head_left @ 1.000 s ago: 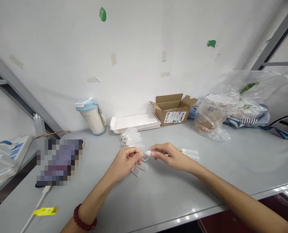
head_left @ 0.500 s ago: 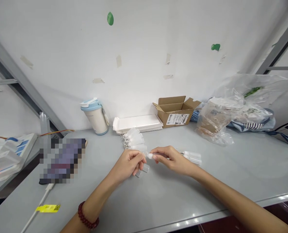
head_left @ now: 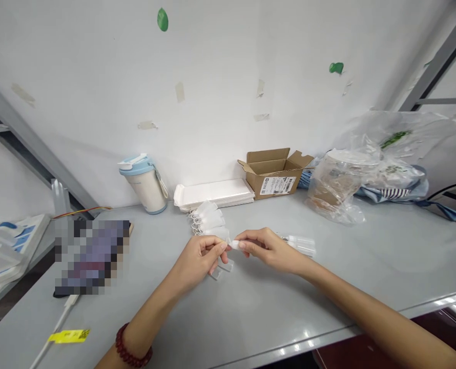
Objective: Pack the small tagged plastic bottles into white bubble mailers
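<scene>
Between my fingertips is a small white plastic piece (head_left: 234, 245); its exact kind is too small to tell. My right hand (head_left: 268, 249) pinches it with thumb and forefinger. My left hand (head_left: 205, 259) is closed in a pinch at the piece's left end, on a thin part that I cannot make out. Several translucent white tags with looped strings (head_left: 209, 219) lie fanned out just behind my left hand. Two small clear plastic pieces (head_left: 221, 269) rest below its fingers. Clear tube-like pieces (head_left: 302, 245) lie beyond my right hand, partly hidden by it.
Against the wall stand a blue-lidded cup (head_left: 145, 187), a stack of flat white boxes (head_left: 214, 193) and an open cardboard box (head_left: 274, 177). Clear plastic bags (head_left: 339, 189) sit at the right. A blurred-out phone-like device (head_left: 93, 259) with a white cable (head_left: 55, 333) lies at the left.
The whole view has shifted slightly, moving the scene a little left and up. Both hands keep nearly the same pose around the small white piece.
</scene>
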`<state>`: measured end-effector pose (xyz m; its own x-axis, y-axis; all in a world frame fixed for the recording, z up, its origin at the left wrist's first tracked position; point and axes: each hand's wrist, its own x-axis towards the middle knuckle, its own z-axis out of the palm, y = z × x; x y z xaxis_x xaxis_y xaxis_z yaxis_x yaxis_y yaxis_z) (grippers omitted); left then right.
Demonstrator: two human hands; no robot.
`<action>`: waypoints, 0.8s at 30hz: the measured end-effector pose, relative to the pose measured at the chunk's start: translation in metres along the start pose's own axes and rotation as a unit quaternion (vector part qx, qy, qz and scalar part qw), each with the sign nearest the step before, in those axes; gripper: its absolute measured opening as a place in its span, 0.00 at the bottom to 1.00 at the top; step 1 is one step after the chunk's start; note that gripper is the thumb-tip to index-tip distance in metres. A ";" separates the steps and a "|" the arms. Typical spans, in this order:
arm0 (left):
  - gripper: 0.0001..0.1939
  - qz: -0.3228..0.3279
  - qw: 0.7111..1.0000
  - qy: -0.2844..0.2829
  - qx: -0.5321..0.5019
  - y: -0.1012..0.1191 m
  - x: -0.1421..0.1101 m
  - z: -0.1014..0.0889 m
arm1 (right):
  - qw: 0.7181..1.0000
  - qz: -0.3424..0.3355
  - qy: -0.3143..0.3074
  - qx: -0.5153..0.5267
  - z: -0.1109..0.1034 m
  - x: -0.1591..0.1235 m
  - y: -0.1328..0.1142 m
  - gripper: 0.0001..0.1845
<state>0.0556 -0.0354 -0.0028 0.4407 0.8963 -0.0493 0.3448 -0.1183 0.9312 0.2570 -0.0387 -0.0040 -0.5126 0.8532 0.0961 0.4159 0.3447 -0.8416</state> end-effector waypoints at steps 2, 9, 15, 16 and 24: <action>0.17 0.007 1.000 -0.002 0.007 0.003 -0.001 0.000 | 1.000 0.002 -0.003 0.005 0.000 0.000 -0.001 0.18; 0.14 0.023 1.000 0.002 0.002 0.005 -0.003 0.000 | 1.000 0.001 -0.007 0.009 0.000 0.000 0.001 0.20; 0.14 0.030 0.999 0.018 -0.013 0.002 -0.001 0.001 | 1.000 0.007 -0.006 0.018 -0.002 0.001 0.000 0.21; 0.14 0.030 0.999 0.019 -0.013 0.002 -0.001 0.001 | 1.000 0.008 -0.004 0.018 -0.002 0.001 0.000 0.20; 0.13 0.011 0.999 0.003 -0.031 0.004 -0.002 -0.009 | 1.000 0.000 0.002 0.013 -0.003 0.001 0.000 0.18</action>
<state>0.0488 -0.0340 0.0045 0.4422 0.8965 -0.0261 0.2832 -0.1120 0.9525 0.2584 -0.0374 -0.0021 -0.5094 0.8549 0.0979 0.3961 0.3340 -0.8553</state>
